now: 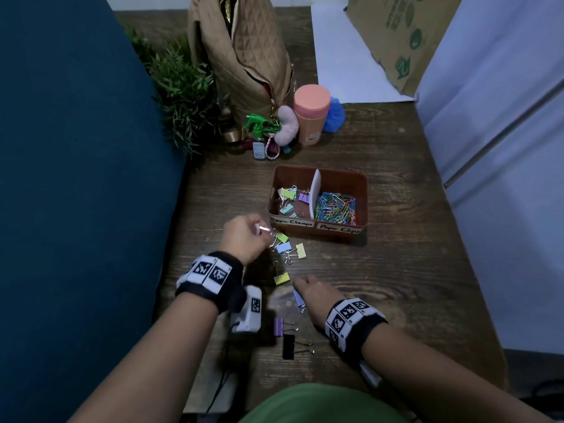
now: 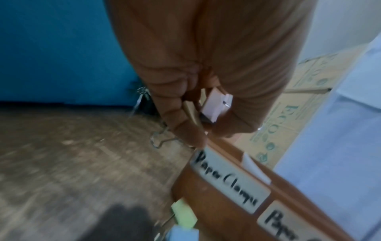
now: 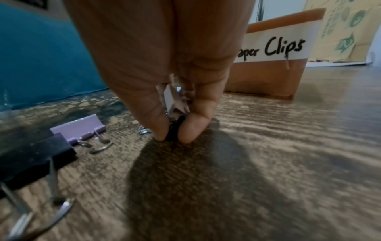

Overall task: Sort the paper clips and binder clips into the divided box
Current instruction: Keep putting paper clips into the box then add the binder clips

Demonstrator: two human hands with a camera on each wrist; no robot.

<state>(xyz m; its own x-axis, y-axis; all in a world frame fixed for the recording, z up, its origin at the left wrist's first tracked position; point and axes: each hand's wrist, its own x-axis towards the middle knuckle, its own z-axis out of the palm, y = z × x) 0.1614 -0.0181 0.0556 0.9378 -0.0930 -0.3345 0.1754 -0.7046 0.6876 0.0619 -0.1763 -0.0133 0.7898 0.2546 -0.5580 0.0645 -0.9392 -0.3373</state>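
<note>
The brown divided box (image 1: 361, 190) has a white divider (image 1: 314, 193), with binder clips in its left half and coloured paper clips in its right half. My left hand (image 1: 259, 230) hovers just left of the box's front corner and pinches a pale pink binder clip (image 2: 216, 106). My right hand (image 1: 300, 285) is low on the table, its fingertips (image 3: 160, 127) pinching a pale binder clip (image 1: 299, 299) with something dark at the tips. Loose binder clips lie between my hands: green (image 1: 282, 238), blue (image 1: 283, 247), yellow (image 1: 280, 279), purple (image 3: 80, 128) and black (image 3: 31, 156).
The box's labels read "Paper Clamps" (image 2: 226, 181) and "Paper Clips" (image 3: 274, 47). Behind the box stand a pink-lidded cup (image 1: 311, 114), a green spray bottle (image 1: 258, 132), a tan quilted bag (image 1: 244, 56) and a plant (image 1: 180, 83). A blue wall (image 1: 76, 178) runs along the left.
</note>
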